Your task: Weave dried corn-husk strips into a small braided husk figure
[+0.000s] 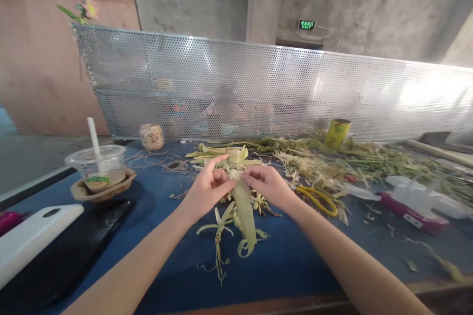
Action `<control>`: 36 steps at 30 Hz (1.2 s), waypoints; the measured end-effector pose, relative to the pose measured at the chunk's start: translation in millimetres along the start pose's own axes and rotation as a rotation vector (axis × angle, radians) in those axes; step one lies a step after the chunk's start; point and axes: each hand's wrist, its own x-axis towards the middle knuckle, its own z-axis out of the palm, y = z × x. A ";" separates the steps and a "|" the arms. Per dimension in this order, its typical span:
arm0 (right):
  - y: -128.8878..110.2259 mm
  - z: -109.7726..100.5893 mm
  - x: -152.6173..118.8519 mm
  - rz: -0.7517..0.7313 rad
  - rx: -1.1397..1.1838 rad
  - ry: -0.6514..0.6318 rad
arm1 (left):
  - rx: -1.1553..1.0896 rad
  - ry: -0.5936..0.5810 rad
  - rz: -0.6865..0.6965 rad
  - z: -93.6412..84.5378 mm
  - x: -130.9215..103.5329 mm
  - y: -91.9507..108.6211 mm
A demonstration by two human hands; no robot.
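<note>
From my end of the head feed, I had the left hand (207, 189) and the right hand (271, 186) almost meeting over one pale husk strip (246, 211). The left thumb and curled fingers closed in on its gathered top, while the forefinger stuck out straight beyond; the right thumb and fingertips pinched the same spot from the other side. How tightly they gripped, I couldn't tell.

I judged the piece to be partway along: the top was bunched between the fingertips, but the broad tail hung loose below them, curling at its end, neither plaited nor trimmed. I saw no tie at the bunched part, though the fingers hid some of it. Just below the left fingers, a small knotted piece (219, 231) lay on the blue tabletop (288, 266), its body seemingly worked already and its ends left wispy.

Plenty looked unworked: flat pale leaves (210, 151) just beyond the fingertips, and a shredded heap (301, 163) past the right hand. Yellow handles (334, 210), probably of scissors, lay right of the right fingers, and loose twine (175, 165) lay beyond the left ones, both untouched
</note>
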 end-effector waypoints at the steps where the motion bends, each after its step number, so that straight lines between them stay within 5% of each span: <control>1: 0.7 0.4 -0.1 0.003 -0.008 0.006 | -0.008 0.012 0.003 -0.1 -0.1 -0.3; 7: 3.9 -2.1 0.1 0.052 0.012 -0.103 | 0.014 0.126 0.063 -3.4 0.1 -0.7; 13: 1.4 -2.9 -0.5 0.054 -0.028 -0.101 | -0.026 0.000 0.007 -1.1 -1.2 -4.1; 24: 6.3 -13.1 1.3 0.089 0.035 -0.255 | -0.040 -0.038 -0.060 -1.1 1.1 -6.2; 30: 1.1 -9.6 0.2 -0.023 -0.077 -0.123 | 0.021 -0.145 -0.072 2.4 -2.3 -4.4; 36: -2.0 -8.7 -1.1 0.010 -0.073 -0.152 | 0.119 -0.082 -0.003 4.6 -2.8 -2.2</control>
